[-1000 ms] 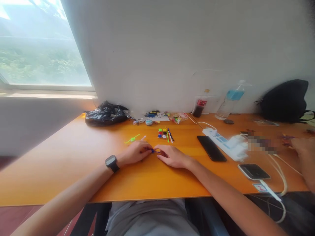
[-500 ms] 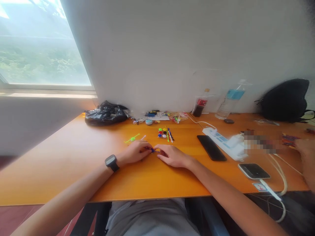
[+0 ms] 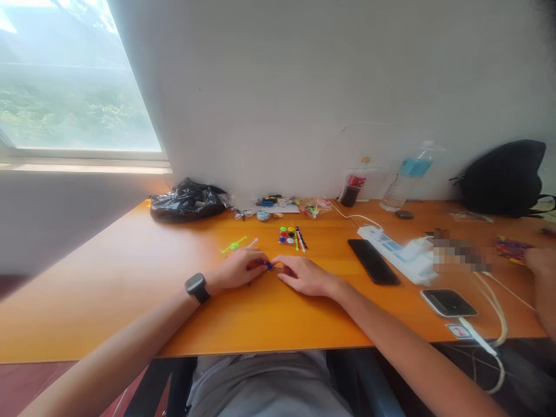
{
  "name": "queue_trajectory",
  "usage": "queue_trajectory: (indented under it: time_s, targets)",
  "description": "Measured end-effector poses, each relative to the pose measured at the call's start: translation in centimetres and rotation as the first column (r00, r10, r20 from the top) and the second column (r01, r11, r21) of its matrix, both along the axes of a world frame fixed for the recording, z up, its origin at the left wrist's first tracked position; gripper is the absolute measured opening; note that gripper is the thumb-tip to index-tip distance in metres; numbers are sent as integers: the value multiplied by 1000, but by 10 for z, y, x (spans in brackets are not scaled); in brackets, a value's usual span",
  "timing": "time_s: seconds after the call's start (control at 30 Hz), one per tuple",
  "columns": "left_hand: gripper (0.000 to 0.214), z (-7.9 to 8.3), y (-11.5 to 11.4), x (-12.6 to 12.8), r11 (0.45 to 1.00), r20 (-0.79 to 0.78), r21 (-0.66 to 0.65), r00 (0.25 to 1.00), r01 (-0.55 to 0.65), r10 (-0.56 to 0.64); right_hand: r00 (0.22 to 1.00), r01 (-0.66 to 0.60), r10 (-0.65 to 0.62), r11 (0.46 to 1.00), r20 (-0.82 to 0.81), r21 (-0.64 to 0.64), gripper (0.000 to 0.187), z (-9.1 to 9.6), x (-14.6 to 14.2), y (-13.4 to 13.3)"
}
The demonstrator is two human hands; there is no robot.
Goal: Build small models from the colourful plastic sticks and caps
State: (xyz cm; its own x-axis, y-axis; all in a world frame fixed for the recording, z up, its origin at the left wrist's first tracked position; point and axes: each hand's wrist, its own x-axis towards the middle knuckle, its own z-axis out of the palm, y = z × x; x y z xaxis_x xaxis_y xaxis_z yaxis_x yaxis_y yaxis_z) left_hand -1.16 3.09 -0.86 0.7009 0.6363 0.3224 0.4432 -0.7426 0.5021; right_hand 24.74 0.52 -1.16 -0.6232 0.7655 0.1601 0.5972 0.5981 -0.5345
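Observation:
Both hands rest on the orange table (image 3: 108, 301), fingertips meeting over a small blue piece (image 3: 270, 266). My left hand (image 3: 238, 269), with a black watch on its wrist, is curled and pinches the piece from the left. My right hand (image 3: 303, 274) pinches it from the right. Just beyond them lie a yellow-green stick piece (image 3: 233, 245), a cluster of small coloured discs (image 3: 286, 235) and several thin coloured sticks (image 3: 299, 238).
A black plastic bag (image 3: 187, 200) sits at the back left. A black phone (image 3: 373, 261), a white power strip (image 3: 397, 251) and a second device (image 3: 448, 302) on a cable lie to the right. Bottles (image 3: 403, 182) and a black bag (image 3: 504, 176) stand by the wall. Another person's hand (image 3: 541, 272) shows at the right edge.
My hands have stayed in place on the blue piece. The other person's hand at the right edge has drawn back to the right.

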Motion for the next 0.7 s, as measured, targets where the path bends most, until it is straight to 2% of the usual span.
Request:
queue_trajectory:
  time_s: [0.7]
  targets:
    - [21,-2,1,-1,1000,3,-20,1000,7,-7,1000,-10,10,1000,0,-3,32,2,0,-1]
